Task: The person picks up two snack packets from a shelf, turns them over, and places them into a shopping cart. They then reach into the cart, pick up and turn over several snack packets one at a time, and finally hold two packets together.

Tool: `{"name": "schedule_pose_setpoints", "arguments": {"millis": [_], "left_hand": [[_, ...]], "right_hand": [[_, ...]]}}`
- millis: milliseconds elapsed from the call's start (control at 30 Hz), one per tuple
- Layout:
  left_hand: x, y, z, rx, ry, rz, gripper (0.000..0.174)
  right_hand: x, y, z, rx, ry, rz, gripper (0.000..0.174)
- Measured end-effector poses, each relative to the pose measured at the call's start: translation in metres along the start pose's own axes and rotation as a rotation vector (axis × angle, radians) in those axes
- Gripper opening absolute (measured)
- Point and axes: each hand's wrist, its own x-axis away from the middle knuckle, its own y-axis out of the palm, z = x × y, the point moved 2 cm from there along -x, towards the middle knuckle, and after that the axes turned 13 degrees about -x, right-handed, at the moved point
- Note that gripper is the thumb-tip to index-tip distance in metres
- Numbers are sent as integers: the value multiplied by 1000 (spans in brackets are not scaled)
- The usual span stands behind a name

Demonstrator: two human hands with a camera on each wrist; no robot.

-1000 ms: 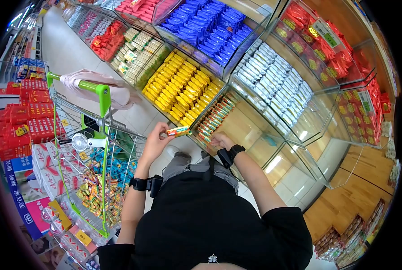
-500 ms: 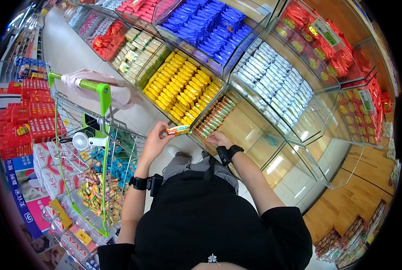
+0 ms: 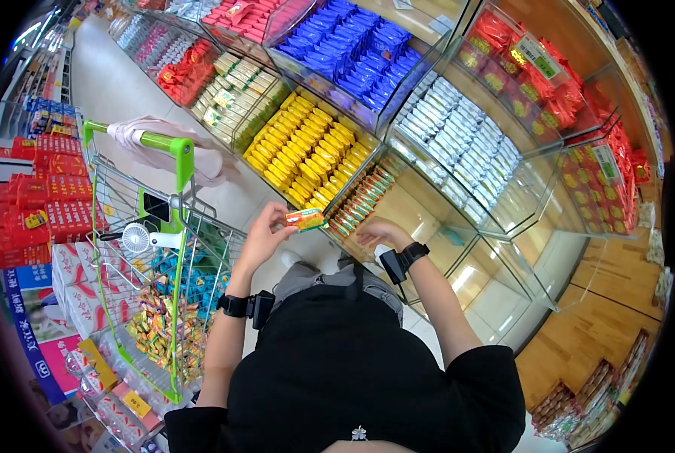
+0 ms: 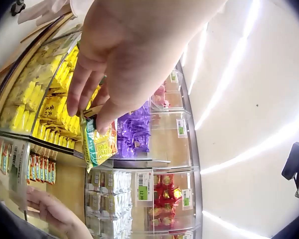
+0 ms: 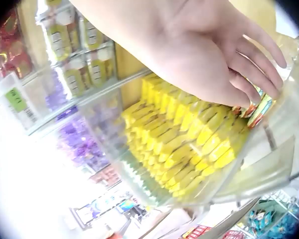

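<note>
A packet (image 4: pixel 98 142) is pinched by the left hand (image 4: pixel 119 64) at upper centre; yellow packets (image 4: pixel 55 107) are seen at left, purple ones (image 4: pixel 133 132) near the centre.

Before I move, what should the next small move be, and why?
I'd probably bring the packet in the left hand over the glass edge, toward the row inside the bin. The row's wrappers look similarly orange and green, bare bin floor lies beside it, and the right hand looks empty near it, so it could likely steady the row.
</note>
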Motion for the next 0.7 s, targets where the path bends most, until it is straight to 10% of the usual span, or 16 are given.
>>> {"name": "schedule_pose_setpoints", "arguments": {"millis": [300,700], "left_hand": [[17,-8,18,228,100,-150,26],[77,-52,14,450,86,-162,27]], "right_hand": [[124,88,-95,9,-555,-335,31],[160,181,-115,-8,-638,-614,42]]}}
